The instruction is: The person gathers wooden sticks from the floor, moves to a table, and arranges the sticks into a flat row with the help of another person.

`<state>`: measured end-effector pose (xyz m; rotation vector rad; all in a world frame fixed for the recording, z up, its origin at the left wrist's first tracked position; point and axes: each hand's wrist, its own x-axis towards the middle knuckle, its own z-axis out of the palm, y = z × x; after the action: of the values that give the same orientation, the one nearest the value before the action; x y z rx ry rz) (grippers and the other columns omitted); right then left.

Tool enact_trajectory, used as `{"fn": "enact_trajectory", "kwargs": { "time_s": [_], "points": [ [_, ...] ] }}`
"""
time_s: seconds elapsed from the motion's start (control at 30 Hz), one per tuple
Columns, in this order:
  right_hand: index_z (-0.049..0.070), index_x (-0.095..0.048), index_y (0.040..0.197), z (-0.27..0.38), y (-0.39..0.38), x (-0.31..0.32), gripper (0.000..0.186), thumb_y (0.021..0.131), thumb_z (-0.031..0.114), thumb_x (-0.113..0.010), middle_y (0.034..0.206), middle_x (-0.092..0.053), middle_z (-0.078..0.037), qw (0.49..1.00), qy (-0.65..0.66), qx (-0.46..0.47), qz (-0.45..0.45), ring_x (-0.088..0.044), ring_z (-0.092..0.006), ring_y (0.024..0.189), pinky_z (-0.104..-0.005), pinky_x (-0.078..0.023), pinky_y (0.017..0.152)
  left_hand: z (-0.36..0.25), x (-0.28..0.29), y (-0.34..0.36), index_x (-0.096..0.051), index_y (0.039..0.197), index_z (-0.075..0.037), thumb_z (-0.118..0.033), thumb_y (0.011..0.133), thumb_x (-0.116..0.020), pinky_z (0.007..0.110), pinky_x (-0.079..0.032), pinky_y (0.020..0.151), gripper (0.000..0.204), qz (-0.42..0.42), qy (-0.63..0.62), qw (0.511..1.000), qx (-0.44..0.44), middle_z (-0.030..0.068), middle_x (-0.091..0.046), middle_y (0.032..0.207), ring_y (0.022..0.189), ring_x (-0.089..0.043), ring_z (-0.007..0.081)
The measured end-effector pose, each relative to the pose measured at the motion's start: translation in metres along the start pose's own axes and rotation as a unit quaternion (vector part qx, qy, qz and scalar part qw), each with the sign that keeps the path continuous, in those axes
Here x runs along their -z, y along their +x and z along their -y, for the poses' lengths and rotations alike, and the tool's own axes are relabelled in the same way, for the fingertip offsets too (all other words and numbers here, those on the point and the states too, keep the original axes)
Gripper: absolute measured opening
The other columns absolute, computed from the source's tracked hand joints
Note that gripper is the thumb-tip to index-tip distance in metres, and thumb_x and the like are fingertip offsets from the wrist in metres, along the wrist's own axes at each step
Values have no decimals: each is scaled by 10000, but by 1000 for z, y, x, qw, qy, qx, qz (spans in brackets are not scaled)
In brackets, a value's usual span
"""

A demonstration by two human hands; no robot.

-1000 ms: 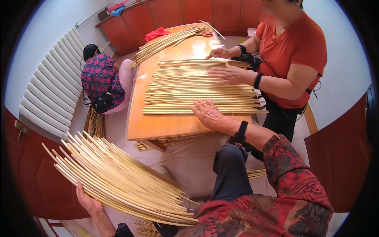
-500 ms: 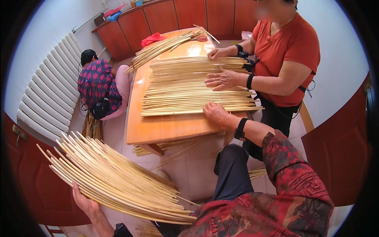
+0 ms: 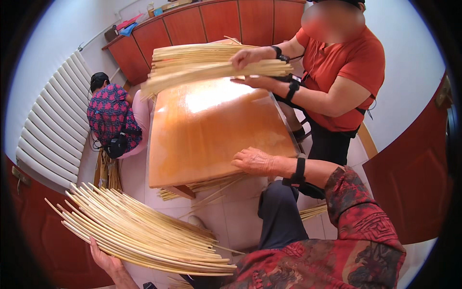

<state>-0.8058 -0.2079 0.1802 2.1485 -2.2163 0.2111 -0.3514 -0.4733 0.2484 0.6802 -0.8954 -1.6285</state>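
My left hand grips the near edge of a broad layer of pale peeled sticks, which slants from the lower left to my lap. My right hand rests palm down on the wooden table near its front right corner, holding nothing, fingers loosely stretched. At the table's far side a co-worker in a red shirt has both hands on a second layer of sticks; its near part is raised and blurred by motion. The co-worker's upper hand lies on top, the lower hand under it.
Another person in a patterned top crouches left of the table, beside a white radiator. More sticks lie on the floor beneath the table. Red cabinets line the back wall. A dark red door stands at the right.
The co-worker has shifted the stick layer from the table's middle to its far side, baring the wood. My right hand has come off its near edge onto the table. My left hand keeps its grip.
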Motion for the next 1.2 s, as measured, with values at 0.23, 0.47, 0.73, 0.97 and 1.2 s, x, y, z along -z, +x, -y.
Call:
{"fn": "enact_trajectory", "kwargs": {
  "time_s": [0.23,0.47,0.73,0.97,1.2],
  "points": [
    [47,-539,905,24,-23,4,173,753,78,-463,879,-545,-123,997,8,80,8,-543,-273,856,-369,-440,735,-3,-9,-8,-444,1118,68,-181,886,-465,320,-448,826,341,-7,15,1000,-4,156,-531,1066,959,-535,220],
    [60,-532,939,-30,1,-38,204,748,73,-464,901,-541,-133,995,-14,12,-103,-543,-290,864,-375,-449,715,-11,-22,-14,-458,1113,60,-188,886,-461,323,-459,814,336,-7,9,1000,3,154,-545,1060,942,-549,217],
    [35,-525,890,-79,47,-64,166,752,100,-460,851,-553,-123,969,-176,-108,-139,-550,-260,825,-362,-435,730,-28,-59,-17,-448,1159,29,-249,907,-408,350,-410,895,378,40,12,999,-23,143,-528,1121,1009,-520,234],
    [31,-558,762,-85,57,-78,103,721,102,-496,758,-555,-105,968,-210,-71,-113,-559,-223,777,-333,-449,684,-86,-111,-21,-483,1142,5,-263,873,-466,356,-418,889,380,168,13,985,-28,139,-545,1117,1006,-536,241],
    [-8,-550,896,-45,45,-36,193,776,138,-512,803,-554,-160,981,32,-135,-139,-550,-300,826,-389,-448,735,-93,-161,-21,-487,1126,17,-272,896,-422,328,-439,866,375,190,24,976,-102,137,-560,1078,958,-557,221]
  ]
}}
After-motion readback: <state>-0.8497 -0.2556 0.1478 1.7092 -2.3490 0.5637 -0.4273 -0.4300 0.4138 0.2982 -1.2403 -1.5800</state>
